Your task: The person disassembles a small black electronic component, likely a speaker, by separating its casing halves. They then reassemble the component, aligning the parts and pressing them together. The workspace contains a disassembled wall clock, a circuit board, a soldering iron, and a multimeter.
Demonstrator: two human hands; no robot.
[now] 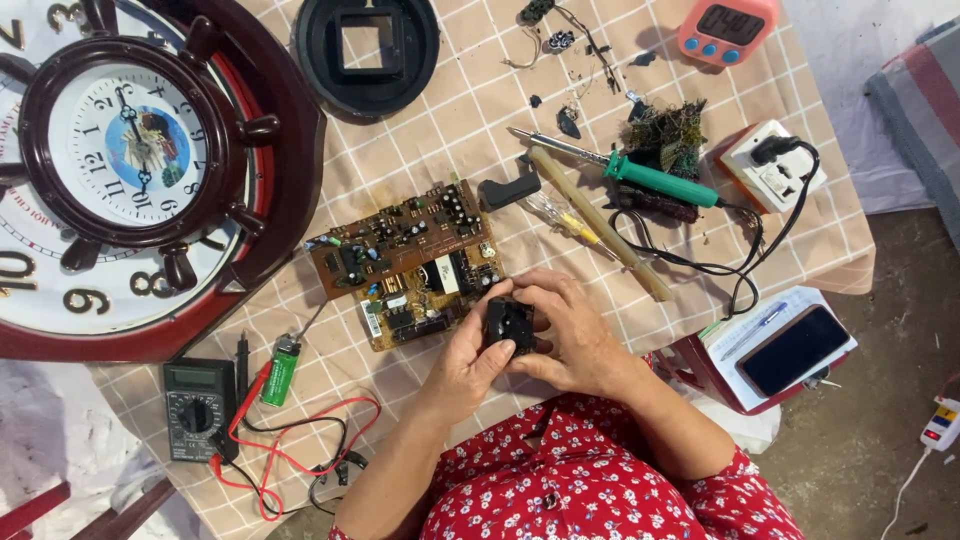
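Note:
Both my hands hold a small black box-shaped clock movement [509,323] just above the table's near edge. My left hand [468,362] grips it from the left and below, thumb on its front. Wrapped around its right side is my right hand [572,335], fingers curled over the top. Directly left of the hands lie two brown circuit boards [408,262] with many small components, touching each other on the checked tablecloth [470,110].
A ship-wheel wall clock [135,150] lies on a bigger red-rimmed clock at far left. Black round cover [367,50], green-handled soldering iron [640,173], wooden stick [600,222], white socket block [772,165], pink timer [727,28], multimeter [198,408] with red leads, green lighter [282,370], phone [795,349] on a notebook.

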